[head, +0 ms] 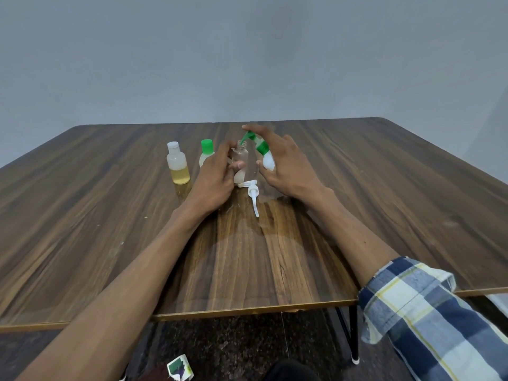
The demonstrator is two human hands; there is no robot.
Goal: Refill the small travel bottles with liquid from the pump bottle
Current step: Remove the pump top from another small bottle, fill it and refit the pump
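A clear bottle (242,160) with its neck uncovered stands upright mid-table, and my left hand (217,174) grips its side. My right hand (286,166) holds a small white travel bottle with a green flip cap (265,155) tilted, its open cap tip right at the clear bottle's mouth. The white pump head with its tube (252,195) lies flat on the table just in front of the clear bottle. To the left stand a travel bottle with a white cap and yellow liquid (177,166) and another with a green cap (206,152), partly hidden behind my left hand.
The wooden table (110,215) reaches to the grey wall behind. Its near edge has a black metal leg (353,334) under it. A small green and white packet (180,371) lies on the dark floor below.
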